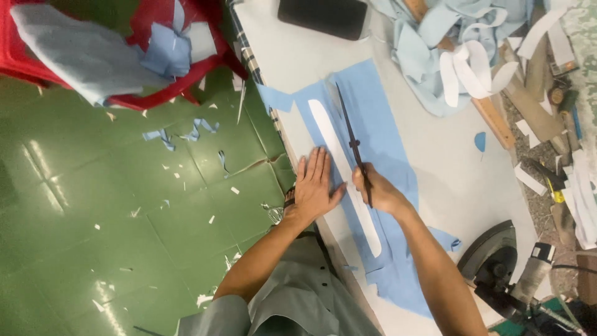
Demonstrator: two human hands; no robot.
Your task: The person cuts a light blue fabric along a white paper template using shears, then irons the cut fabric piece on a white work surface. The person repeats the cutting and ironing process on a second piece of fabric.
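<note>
Flat on the blue cloth (385, 155), the left hand (314, 186) lies palm down with its fingers (313, 163) straight and close together, the thumb spread toward the long white pattern strip (339, 158) and touching its edge. The right hand (376, 190) is curled into a fist around the handle of a pair of long dark scissors (351, 134), whose blades point away from the person and lie along the strip's right side; whether they are parted cannot be told. Cloth and strip lie near the table's (448, 168) left edge, running lengthwise along it. A dark phone (323, 15) rests at the far edge, and pale cloth scraps (448, 56) heap toward the far right corner.
</note>
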